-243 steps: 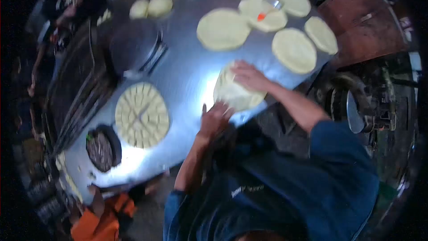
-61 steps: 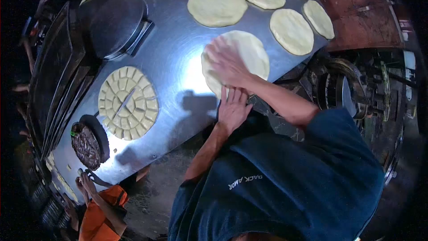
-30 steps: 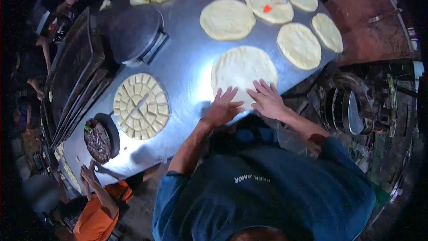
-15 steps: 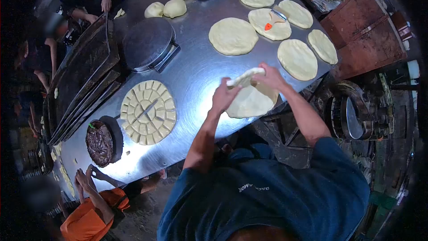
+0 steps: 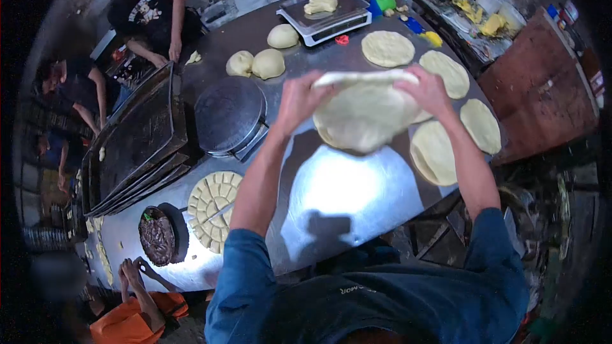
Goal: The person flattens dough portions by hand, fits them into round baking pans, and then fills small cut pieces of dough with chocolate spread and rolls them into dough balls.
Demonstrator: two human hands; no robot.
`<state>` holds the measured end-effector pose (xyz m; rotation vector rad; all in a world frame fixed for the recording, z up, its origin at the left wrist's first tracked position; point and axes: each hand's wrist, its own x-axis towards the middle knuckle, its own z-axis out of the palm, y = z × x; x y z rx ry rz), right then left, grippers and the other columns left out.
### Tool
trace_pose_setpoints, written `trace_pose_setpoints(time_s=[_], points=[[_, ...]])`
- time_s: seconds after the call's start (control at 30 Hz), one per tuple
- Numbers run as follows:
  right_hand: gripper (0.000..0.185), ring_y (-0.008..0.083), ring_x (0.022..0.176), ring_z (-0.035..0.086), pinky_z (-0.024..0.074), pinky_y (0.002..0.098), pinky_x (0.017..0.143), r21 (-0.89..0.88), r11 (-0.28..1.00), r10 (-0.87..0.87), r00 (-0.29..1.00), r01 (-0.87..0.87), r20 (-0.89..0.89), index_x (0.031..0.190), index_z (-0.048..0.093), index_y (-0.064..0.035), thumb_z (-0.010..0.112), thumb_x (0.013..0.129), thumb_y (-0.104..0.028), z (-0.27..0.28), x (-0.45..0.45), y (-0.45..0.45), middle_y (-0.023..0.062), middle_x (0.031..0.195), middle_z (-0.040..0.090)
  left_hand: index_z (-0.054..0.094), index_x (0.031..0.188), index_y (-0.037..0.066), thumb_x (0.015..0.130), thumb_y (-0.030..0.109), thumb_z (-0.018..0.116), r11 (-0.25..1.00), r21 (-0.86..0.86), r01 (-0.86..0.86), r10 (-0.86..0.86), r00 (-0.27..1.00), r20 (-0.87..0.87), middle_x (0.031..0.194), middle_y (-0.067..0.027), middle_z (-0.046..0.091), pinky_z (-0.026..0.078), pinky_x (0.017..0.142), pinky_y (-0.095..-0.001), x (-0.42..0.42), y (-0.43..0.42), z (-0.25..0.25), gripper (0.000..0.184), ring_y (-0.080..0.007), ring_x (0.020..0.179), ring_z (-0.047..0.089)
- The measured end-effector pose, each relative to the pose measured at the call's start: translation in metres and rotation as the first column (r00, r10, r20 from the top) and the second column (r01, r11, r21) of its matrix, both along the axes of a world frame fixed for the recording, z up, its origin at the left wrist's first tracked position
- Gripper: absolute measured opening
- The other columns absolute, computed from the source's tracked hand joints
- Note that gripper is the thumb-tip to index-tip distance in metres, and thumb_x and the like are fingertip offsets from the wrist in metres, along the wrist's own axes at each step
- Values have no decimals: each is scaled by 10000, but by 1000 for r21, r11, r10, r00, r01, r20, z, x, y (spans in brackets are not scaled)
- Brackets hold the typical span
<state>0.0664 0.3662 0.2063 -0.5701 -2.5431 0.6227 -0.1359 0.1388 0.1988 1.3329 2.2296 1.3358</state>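
A flat round of pale dough [image 5: 366,114] hangs raised above the metal table, its top edge gripped at both ends. My left hand [image 5: 301,99] is closed on its left corner, and my right hand [image 5: 426,92] pinches the right corner. The lower edge is blurred and hangs free. Behind the raised sheet, part of another dough round is hidden. Close to my right wrist lies a dough round [image 5: 435,153], with two more, an upper dough round [image 5: 446,73] and a right-hand dough round [image 5: 480,126], beyond it. Another dough disc [image 5: 387,48] rests past my hands.
Left of my arm are a round black plate [image 5: 229,114], stacked trays [image 5: 131,146], a cut dough disc [image 5: 213,207] and a bowl of dark filling [image 5: 157,236]. Dough balls [image 5: 268,64] and a scale [image 5: 325,16] stand farther back. Co-workers work along the left side.
Both hands have lifted the dough sheet up and away from the table's near edge, spreading it wider. The orange-tipped tool on a dough round is now out of sight. The camera view has shifted.
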Motion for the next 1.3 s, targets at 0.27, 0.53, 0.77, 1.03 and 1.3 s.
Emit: trace_pose_setpoints(time_s=[0.27, 0.53, 0.77, 1.03, 1.3], points=[[221, 310, 840, 660, 517, 408, 757, 119, 958, 186, 880, -261, 437, 905, 716, -98, 672, 725, -218, -92, -110, 54, 142, 870, 687, 683, 1001, 119, 837, 231, 541, 838, -546, -12, -299, 825, -478, 948, -138, 688, 487, 836, -454, -57, 4, -79, 244, -310, 887, 656], [239, 317, 872, 623, 480, 427, 775, -125, 654, 749, 662, -746, -35, 882, 682, -68, 645, 795, -288, -173, -214, -210, 128, 884, 656, 664, 1125, 58, 918, 254, 612, 1000, -27, -2, 15, 886, 463, 1086, -122, 680, 518, 861, -338, 157, -158, -156, 290, -209, 944, 662], [454, 336, 962, 600, 458, 441, 837, 167, 648, 696, 667, -743, 266, 900, 666, -24, 636, 798, -465, -218, -259, -296, 191, 945, 634, 640, 1155, 49, 928, 158, 580, 656, -365, -661, 684, 315, 658, 1131, -129, 663, 484, 899, -335, 290, -338, -156, 260, -232, 1041, 641], [521, 310, 655, 643, 501, 419, 576, 392, 537, 773, 622, -747, 125, 687, 615, -65, 631, 761, -580, -133, -285, -247, 121, 681, 634, 656, 1119, 63, 928, 193, 584, 268, -497, -825, 953, 151, 263, 1077, -132, 674, 495, 844, -315, 342, -422, -178, 242, -241, 996, 659], [473, 293, 692, 651, 507, 399, 602, 340, 616, 761, 648, -711, -23, 724, 638, -91, 677, 745, -562, -81, -307, -180, 109, 729, 653, 656, 1123, 60, 936, 221, 568, 423, -588, -690, 906, 331, 264, 1106, -159, 660, 487, 873, -359, 332, -349, -140, 262, -286, 1044, 635]])
